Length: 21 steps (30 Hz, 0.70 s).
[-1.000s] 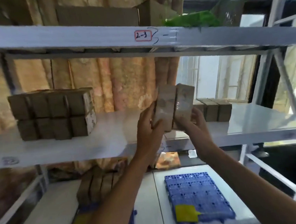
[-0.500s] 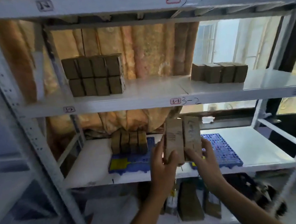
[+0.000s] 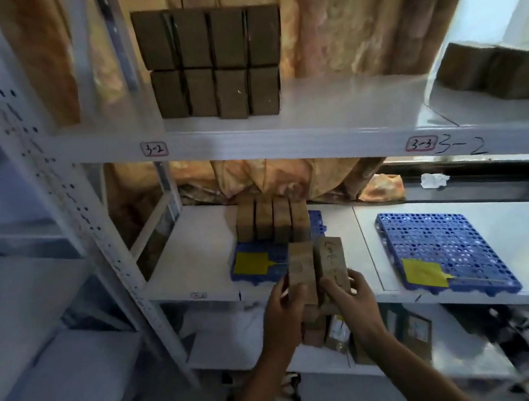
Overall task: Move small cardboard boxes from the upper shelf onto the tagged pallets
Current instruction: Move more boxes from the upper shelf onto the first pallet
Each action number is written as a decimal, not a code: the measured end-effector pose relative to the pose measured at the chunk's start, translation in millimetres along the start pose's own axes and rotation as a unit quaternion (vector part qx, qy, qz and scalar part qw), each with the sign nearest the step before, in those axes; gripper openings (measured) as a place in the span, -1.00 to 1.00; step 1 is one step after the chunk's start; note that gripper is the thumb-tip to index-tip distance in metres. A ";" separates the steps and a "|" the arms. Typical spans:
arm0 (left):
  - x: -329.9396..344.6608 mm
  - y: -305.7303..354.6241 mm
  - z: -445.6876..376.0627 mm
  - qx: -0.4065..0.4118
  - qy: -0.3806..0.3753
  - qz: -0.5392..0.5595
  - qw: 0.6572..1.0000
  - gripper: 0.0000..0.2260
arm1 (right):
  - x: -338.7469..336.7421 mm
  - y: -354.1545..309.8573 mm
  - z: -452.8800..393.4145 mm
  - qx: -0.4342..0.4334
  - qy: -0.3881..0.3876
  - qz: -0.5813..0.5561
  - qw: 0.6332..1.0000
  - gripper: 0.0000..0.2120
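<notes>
Two small cardboard boxes stand side by side in my hands. My left hand (image 3: 283, 312) grips the left box (image 3: 302, 273), and my right hand (image 3: 354, 302) grips the right box (image 3: 332, 263). They hang just in front of the lower shelf's edge, at the near right corner of the left blue pallet (image 3: 257, 268). That pallet has a yellow tag (image 3: 250, 262) and carries a row of several boxes (image 3: 272, 220). A bare right blue pallet (image 3: 444, 246) with a yellow tag (image 3: 422, 272) lies further right. On the upper shelf (image 3: 315, 133) sit a two-layer stack of boxes (image 3: 213, 65) and more boxes (image 3: 497, 69) at the right.
A white perforated rack upright (image 3: 70, 201) rises at the left. Orange plastic sheeting (image 3: 320, 31) hangs behind the shelves. Packages and dark clutter (image 3: 413, 328) sit on the bottom shelf below my hands. A crumpled white scrap (image 3: 434, 180) lies behind the right pallet.
Both hands have carried the two boxes down from the upper shelf to the lower shelf's front edge by the left pallet. My view has tilted down and swung left.
</notes>
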State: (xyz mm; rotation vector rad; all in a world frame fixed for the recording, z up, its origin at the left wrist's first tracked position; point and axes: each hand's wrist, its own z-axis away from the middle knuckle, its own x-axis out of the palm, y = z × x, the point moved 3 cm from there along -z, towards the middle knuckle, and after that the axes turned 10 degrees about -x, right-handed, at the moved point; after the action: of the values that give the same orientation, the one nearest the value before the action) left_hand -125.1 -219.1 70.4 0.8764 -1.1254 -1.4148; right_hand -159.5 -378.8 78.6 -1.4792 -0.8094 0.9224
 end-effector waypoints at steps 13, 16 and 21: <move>-37.1 13.0 -133.2 -0.015 0.057 0.065 0.996 -0.87 | 18.3 19.6 -129.5 0.058 0.137 0.059 0.987 -0.50; -51.0 20.4 -147.0 0.036 0.067 0.042 0.996 -0.81 | 13.8 22.8 -174.4 0.059 0.145 0.098 0.983 -0.47; -73.4 19.1 -160.1 0.061 0.097 0.029 0.993 -0.81 | 27.6 40.4 -236.1 0.090 0.104 0.122 0.983 -0.34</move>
State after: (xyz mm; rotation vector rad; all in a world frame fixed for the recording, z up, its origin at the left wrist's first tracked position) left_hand 43.0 -172.9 38.4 1.0366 -1.0879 -1.1945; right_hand 62.9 -465.2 43.8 -1.5053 -0.3867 0.9748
